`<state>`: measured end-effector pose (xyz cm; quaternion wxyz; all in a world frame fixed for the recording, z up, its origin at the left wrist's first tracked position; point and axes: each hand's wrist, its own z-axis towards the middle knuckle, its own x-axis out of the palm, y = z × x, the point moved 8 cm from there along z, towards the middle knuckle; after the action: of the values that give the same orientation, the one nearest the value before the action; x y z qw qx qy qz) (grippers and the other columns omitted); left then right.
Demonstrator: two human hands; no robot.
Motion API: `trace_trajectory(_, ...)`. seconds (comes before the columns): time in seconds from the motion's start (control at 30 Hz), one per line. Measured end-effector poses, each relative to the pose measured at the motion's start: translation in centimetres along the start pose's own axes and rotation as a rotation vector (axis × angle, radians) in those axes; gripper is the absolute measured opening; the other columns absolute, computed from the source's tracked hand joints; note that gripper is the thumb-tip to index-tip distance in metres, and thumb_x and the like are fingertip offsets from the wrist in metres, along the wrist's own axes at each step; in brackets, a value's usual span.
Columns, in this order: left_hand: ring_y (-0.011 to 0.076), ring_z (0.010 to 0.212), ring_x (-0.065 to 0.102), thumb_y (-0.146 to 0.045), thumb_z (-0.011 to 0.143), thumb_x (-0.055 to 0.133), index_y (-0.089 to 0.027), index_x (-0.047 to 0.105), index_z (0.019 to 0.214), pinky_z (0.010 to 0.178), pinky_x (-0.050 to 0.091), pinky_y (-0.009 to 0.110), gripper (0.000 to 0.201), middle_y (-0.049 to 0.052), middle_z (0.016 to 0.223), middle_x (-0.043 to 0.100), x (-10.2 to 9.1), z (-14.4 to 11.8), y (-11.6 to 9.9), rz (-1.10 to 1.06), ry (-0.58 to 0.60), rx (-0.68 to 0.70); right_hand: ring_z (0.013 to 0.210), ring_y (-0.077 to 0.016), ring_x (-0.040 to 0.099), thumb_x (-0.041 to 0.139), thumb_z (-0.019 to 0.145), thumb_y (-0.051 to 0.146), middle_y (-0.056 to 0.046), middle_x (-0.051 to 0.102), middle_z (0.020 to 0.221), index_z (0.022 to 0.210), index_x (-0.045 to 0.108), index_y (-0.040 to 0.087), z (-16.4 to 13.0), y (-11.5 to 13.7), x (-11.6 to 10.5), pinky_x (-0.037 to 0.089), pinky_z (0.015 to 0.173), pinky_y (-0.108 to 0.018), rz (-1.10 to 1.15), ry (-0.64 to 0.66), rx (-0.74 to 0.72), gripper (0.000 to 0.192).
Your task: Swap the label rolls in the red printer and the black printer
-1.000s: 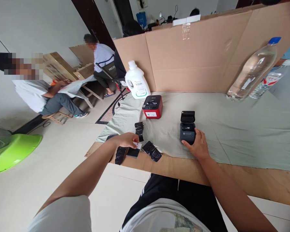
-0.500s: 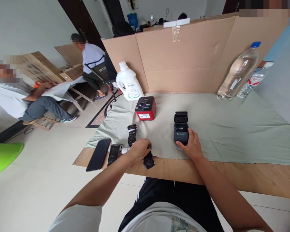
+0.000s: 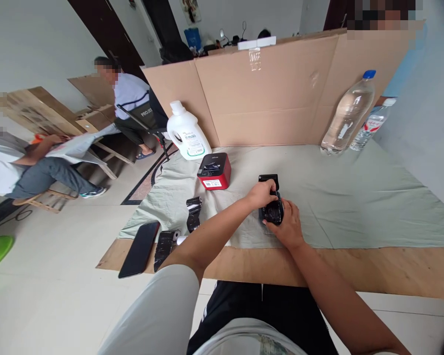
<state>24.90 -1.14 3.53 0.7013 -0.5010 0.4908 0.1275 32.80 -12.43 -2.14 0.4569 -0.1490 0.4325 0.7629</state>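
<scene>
Two hands work at a portable printer (image 3: 261, 214) near the middle of the desk (image 3: 251, 264), its black lid (image 3: 268, 181) raised on the far side. The right hand (image 3: 290, 227) is clasped around the printer's near right corner; the left hand (image 3: 262, 195) appears pinched on the far end of a wrinkled black film strip (image 3: 273, 213) lying over the printer. Steadying the body while keeping the strip straight and uncreased would likely serve best. The left fingers hide the compartment, so the strip's seating cannot be told; the left forearm partly covers a white roll (image 3: 181, 240).
</scene>
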Motion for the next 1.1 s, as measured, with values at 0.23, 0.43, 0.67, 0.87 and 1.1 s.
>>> trace_trajectory(0.23,0.0199,0.086,0.061,-0.014,0.077,0.065,-0.018,0.062,0.084,0.074,0.048,0.029,0.009,0.005,0.092,0.064,2.5,0.3,0.3,0.183,0.03,0.082,0.108,-0.0296,0.049,0.061,0.081,0.053,-0.015,0.047,0.123,0.122,0.053,0.02,0.1,0.8,-0.5,0.048,0.092,-0.051,-0.015,0.009,-0.045,0.054)
trace_trajectory(0.43,0.0215,0.096,0.058,-0.021,0.088,0.056,-0.016,0.069,0.077,0.092,0.045,0.034,0.018,0.008,0.092,0.066,3.0,0.0,0.1,0.239,0.036,0.241,0.106,-0.0275,0.049,0.062,0.081,0.048,-0.015,0.047,0.12,0.113,0.061,0.017,0.2,1.4,-1.0,0.049,0.092,-0.047,-0.01,-0.012,-0.08,0.045)
trace_trajectory(0.67,0.0243,0.113,0.051,-0.029,0.096,0.039,-0.016,0.065,0.108,0.101,0.04,0.04,0.031,0.012,0.116,0.061,-2.2,-0.9,1.2,0.141,-0.409,0.16,0.108,-0.0286,0.048,0.063,0.079,0.053,-0.014,0.049,0.12,0.11,0.062,0.019,0.2,1.8,-1.1,0.048,0.093,-0.049,0.0,0.007,-0.093,0.046)
trace_trajectory(0.87,0.0247,0.132,0.041,-0.044,0.099,0.027,-0.013,0.04,0.137,0.11,0.032,0.042,0.051,0.017,0.14,0.047,-1.4,-1.6,2.1,-0.023,-0.362,0.2,0.109,-0.0295,0.048,0.061,0.081,0.052,-0.014,0.05,0.118,0.109,0.064,0.019,0.3,1.9,-1.3,0.047,0.093,-0.05,0.007,0.005,-0.092,0.043)
trace_trajectory(1.1,0.0218,0.121,0.052,-0.042,0.1,0.02,-0.015,0.046,0.13,0.109,0.032,0.043,0.048,0.013,0.12,0.062,1.2,-6.1,1.5,-0.131,-0.383,0.266,0.109,-0.0298,0.047,0.062,0.08,0.05,-0.015,0.051,0.117,0.11,0.061,0.018,0.2,1.7,-1.2,0.047,0.093,-0.05,-0.006,-0.005,-0.09,0.044)
